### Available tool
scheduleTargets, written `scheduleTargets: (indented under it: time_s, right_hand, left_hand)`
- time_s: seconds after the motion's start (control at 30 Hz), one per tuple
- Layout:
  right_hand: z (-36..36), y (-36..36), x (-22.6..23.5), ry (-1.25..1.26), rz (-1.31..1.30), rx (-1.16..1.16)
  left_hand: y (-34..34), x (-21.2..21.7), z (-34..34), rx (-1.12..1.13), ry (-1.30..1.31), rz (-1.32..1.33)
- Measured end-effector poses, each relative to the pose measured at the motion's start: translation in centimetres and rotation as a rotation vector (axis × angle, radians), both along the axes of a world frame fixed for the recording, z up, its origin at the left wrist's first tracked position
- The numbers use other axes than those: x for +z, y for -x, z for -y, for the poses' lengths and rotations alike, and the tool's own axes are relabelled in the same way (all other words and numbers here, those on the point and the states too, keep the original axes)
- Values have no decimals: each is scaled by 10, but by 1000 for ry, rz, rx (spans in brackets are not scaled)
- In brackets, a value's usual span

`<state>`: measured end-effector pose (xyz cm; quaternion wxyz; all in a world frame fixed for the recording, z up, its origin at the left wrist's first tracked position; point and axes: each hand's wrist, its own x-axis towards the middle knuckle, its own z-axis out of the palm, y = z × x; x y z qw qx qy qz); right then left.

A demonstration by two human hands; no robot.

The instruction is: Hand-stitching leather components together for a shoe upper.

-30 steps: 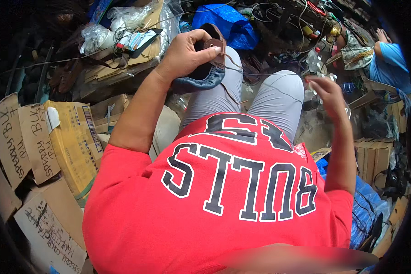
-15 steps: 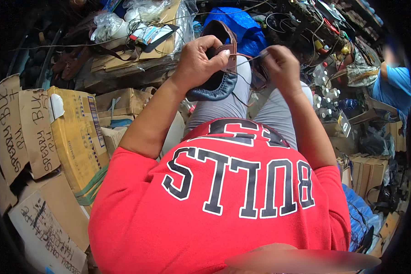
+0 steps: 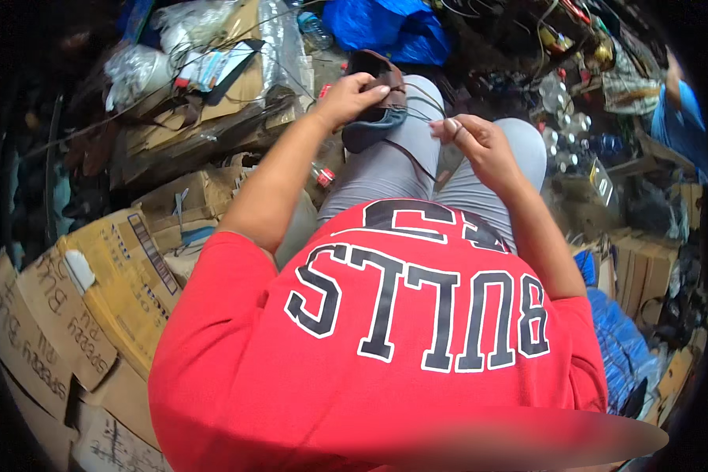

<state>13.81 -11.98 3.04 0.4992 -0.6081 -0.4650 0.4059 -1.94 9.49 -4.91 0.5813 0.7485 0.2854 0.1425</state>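
Observation:
Over my left thigh, my left hand (image 3: 348, 101) grips a brown and dark blue leather shoe (image 3: 379, 130) by its upper, thumb on the brown part. Thin dark cord (image 3: 417, 116) runs from the shoe's side toward my right hand (image 3: 480, 145). The right fingers are pinched together beside the shoe, over the gap between my knees, with the cord at their tips. Whether a needle is there is too small to tell. A darker strap-like strip (image 3: 413, 156) hangs below the shoe across my thigh.
Cardboard boxes (image 3: 122, 275) are piled at my left. A blue plastic sheet (image 3: 389, 30) lies ahead, near a plastic bottle (image 3: 315, 31). Several small bottles (image 3: 554, 94) stand right of my knee. A person in a blue sleeve (image 3: 684, 126) is at the far right.
My right hand has come lower and nearer to me, its fingers now pinched and clearer. The shoe has tilted and sits slightly lower in my left hand. The whole view has shifted.

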Motion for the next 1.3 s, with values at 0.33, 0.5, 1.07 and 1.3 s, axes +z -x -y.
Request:
scheduleTargets:
  time_s: [0.33, 0.5, 1.07, 1.3]
  right_hand:
    - [50, -44, 76, 339, 469, 437]
    - [-3, -24, 11, 182, 333, 107]
    - [29, -127, 7, 309, 938, -690]
    - [56, -171, -32, 105, 772, -797]
  left_hand:
    - [27, 90, 3, -240, 156, 80]
    - [30, 104, 19, -215, 77, 50]
    - [2, 57, 21, -238, -643, -173]
    - [-5, 61, 46, -44, -848, -210]
